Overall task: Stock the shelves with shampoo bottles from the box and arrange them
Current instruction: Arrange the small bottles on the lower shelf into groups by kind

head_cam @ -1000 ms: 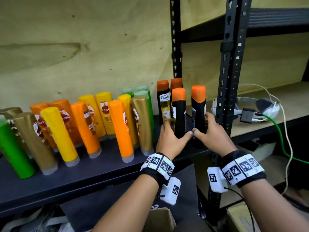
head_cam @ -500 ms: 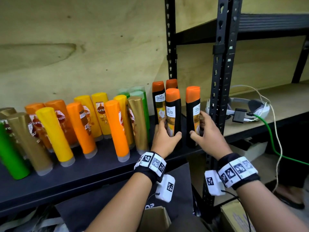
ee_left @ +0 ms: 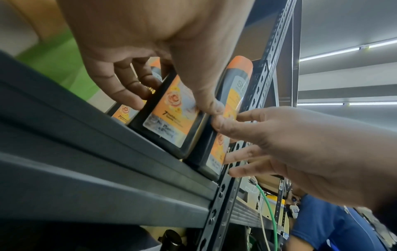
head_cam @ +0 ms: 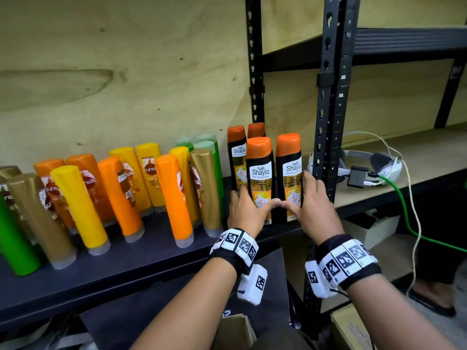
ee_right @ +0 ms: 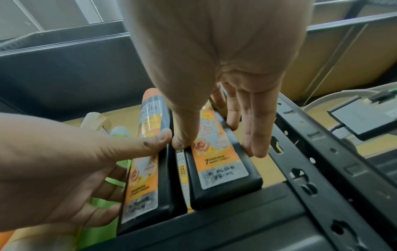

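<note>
Two black Shayla shampoo bottles with orange caps stand side by side at the front right end of the dark shelf [head_cam: 126,261], labels facing me. My left hand [head_cam: 255,202] grips the left bottle [head_cam: 259,173]; fingers wrap its left edge, thumb lies on the label. My right hand [head_cam: 299,195] holds the right bottle [head_cam: 289,168] between thumb and straight fingers. Both thumbs touch between the bottles. The left wrist view shows the left bottle [ee_left: 169,118]; the right wrist view shows the right bottle [ee_right: 221,169]. Two more Shayla bottles [head_cam: 236,152] stand behind.
Several orange, yellow, gold and green Sunsilk bottles [head_cam: 126,185] stand in rows to the left. A black upright post [head_cam: 331,122] rises just right of my right hand. A white headset [head_cam: 366,168] and a green cable [head_cam: 404,210] lie on the wooden shelf beyond. A cardboard box [head_cam: 235,332] sits below.
The two front Shayla bottles have turned from edge-on to label-forward. Both hands have stayed on them, and my thumbs have come together.
</note>
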